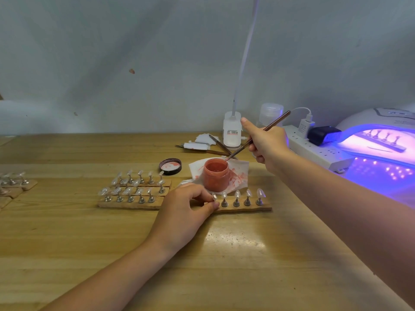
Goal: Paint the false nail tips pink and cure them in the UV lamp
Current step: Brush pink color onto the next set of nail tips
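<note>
Now my right hand (268, 142) pinches the brush (258, 138), tip at the pink jar (216, 175) rim; I should wipe excess there. My left hand (187, 212) pinches the strip (242, 208) of nail tips (237, 194), steadying it.

The left forearm came in from the lower left, bare, running up and to the right across the view; the wrist lay low and the left hand (183, 212) sat palm-down, knuckles upward; its fingers (197, 194) were curled and the thumb reached to the right, tip drawn in towards the forefinger in a pinch. The right forearm entered from the right edge, bare, angled up and to the left, held higher than the left; the right hand (266, 145) was raised with its back towards the camera; the thumb stuck upward at the top, while the other fingers folded inward in a writing sort of grip, the wrist nearly straight with the arm.
</note>
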### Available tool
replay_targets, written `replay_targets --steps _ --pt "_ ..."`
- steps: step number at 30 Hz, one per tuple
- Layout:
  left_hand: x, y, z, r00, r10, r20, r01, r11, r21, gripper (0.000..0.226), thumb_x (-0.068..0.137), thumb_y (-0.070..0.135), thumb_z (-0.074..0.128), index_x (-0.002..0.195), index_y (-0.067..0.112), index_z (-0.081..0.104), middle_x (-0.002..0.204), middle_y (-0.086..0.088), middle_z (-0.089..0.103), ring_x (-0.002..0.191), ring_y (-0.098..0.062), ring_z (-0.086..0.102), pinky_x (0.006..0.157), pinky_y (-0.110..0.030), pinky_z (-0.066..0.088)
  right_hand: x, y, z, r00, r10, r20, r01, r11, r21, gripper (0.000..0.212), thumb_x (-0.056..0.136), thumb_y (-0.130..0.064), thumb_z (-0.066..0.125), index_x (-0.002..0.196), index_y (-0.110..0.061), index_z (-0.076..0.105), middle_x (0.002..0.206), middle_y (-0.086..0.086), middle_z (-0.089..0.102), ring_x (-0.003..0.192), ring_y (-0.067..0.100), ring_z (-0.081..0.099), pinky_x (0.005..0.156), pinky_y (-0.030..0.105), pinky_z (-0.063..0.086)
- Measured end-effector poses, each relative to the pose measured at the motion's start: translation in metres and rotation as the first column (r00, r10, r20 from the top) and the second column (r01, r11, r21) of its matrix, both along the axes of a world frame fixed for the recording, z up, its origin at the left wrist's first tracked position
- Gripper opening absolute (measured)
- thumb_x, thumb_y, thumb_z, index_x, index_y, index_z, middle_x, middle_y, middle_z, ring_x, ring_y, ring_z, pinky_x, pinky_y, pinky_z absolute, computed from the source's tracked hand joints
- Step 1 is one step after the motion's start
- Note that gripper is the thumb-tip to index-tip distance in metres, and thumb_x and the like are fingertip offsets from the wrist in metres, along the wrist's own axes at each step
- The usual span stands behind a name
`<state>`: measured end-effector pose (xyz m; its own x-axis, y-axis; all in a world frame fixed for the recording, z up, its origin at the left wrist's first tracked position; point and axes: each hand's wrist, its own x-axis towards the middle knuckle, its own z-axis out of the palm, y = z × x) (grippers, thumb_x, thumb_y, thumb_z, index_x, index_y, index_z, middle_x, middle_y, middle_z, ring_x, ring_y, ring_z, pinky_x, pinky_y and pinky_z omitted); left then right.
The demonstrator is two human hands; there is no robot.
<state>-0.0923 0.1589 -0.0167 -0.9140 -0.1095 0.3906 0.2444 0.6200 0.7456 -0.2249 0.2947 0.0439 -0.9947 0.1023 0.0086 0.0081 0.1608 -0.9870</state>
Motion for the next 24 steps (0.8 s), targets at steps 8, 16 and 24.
replay_targets --steps 8,16,24 --pt "0.0 -0.001 0.0 1.0 0.003 0.008 -0.003 1.0 -0.027 0.02 0.074 0.015 0.074 0.064 0.027 0.062 0.074 0.012 0.063 0.082 0.004 0.052 0.066 -0.002 0.035 0.001 0.004 -0.003 0.999 -0.025 0.038 0.024 0.999 0.031 0.044 0.083 -0.047 0.063 0.058 -0.012 0.051 0.046 0.0 0.048 0.039 0.011 0.036 0.037 0.019 0.029" --pt "-0.001 -0.001 -0.002 1.0 0.005 0.003 -0.005 1.0 -0.016 0.023 0.074 0.013 0.074 0.061 0.026 0.061 0.072 0.012 0.063 0.08 0.001 0.054 0.067 -0.005 0.037 0.0 0.008 -0.002 0.997 -0.022 0.076 0.027 0.997 -0.075 0.042 0.082 -0.046 0.064 0.061 -0.012 0.051 0.041 -0.003 0.045 0.029 0.006 0.031 0.032 0.01 0.025" --pt "0.0 -0.001 -0.001 1.0 0.007 0.001 -0.007 1.0 -0.017 0.024 0.073 0.014 0.074 0.061 0.028 0.06 0.072 0.012 0.063 0.081 0.002 0.053 0.067 -0.005 0.037 0.002 0.002 -0.009 0.994 0.02 0.11 -0.016 0.999 -0.037 0.042 0.084 -0.047 0.062 0.062 -0.012 0.051 0.045 -0.002 0.045 0.035 0.008 0.032 0.033 0.012 0.027"
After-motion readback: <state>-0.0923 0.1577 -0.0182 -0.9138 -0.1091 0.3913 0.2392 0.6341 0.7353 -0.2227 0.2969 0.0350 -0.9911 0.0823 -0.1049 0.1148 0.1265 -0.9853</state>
